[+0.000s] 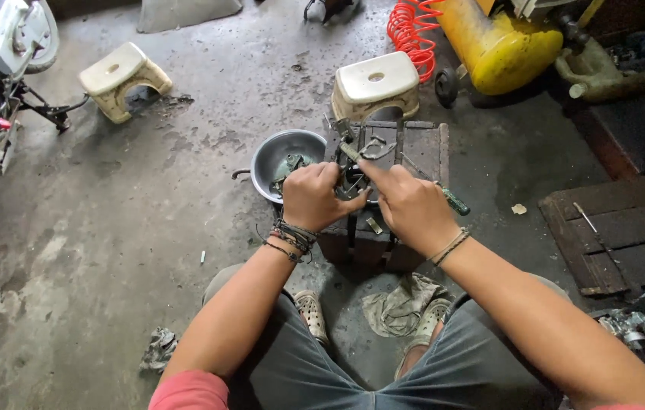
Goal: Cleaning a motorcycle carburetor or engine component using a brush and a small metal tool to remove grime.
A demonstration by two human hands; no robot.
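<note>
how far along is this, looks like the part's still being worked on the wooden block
Done so far: some loose parts already lie in the metal bowl, which suggests stripping is under way. In hand: the left hand grips the dark metal part on the wooden block, while the right hand works a green-handled tool at it. Left: the part is still in one piece on the block; how much remains I cannot tell.
</note>
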